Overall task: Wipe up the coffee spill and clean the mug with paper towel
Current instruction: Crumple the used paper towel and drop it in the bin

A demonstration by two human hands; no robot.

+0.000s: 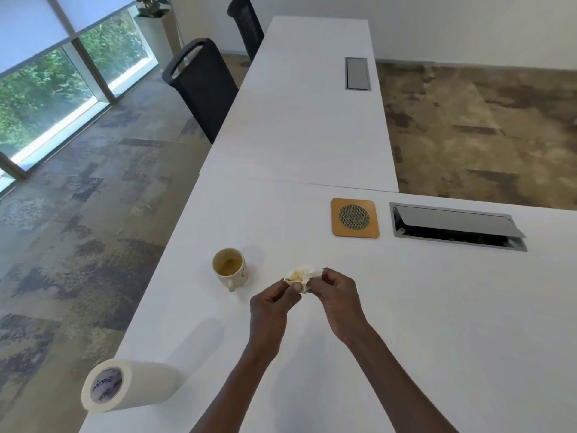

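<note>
A cream mug (pixel 229 268) stands upright on the white table (pixel 437 307), handle toward me, with brown coffee inside. Just right of it, above the table, both hands pinch a crumpled paper towel (pixel 302 275) stained brown with coffee. My left hand (pixel 273 303) holds its near-left side and my right hand (pixel 335 292) holds its right side. No spill shows on the table surface around the mug.
A paper towel roll (pixel 129 384) lies on its side at the table's near-left corner. A wooden coaster (pixel 355 218) with a mesh centre and an open cable hatch (pixel 457 227) sit farther back. Black chairs (pixel 203 89) stand along the table's left edge.
</note>
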